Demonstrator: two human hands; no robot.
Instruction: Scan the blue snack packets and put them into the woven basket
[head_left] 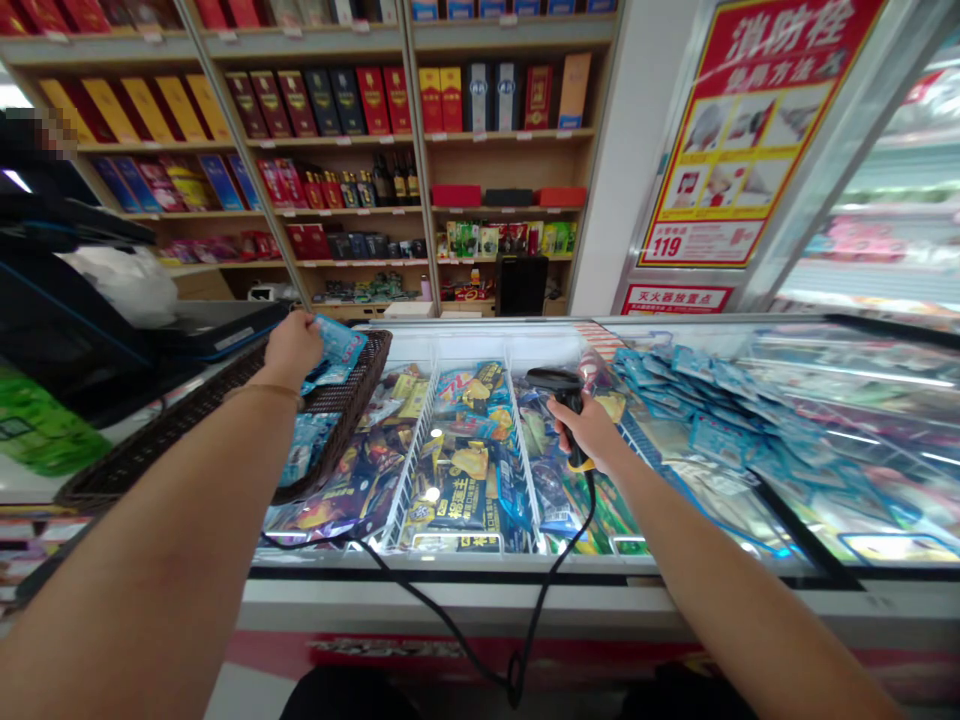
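My left hand is closed on the edge of a blue packet over the dark wicker basket. More blue packets lie inside that basket. My right hand grips the handle of a black barcode scanner, held above the freezer's wire dividers. From the scanner a black cable loops down the freezer front and back up to the left. A heap of similar blue packets rests on the freezer's glass at the right.
The chest freezer holds bagged frozen goods between white wire dividers. At the left stand a dark checkout machine, a white plastic bag and a green package. Shelves of boxes and bottles line the back, beside a red wall poster.
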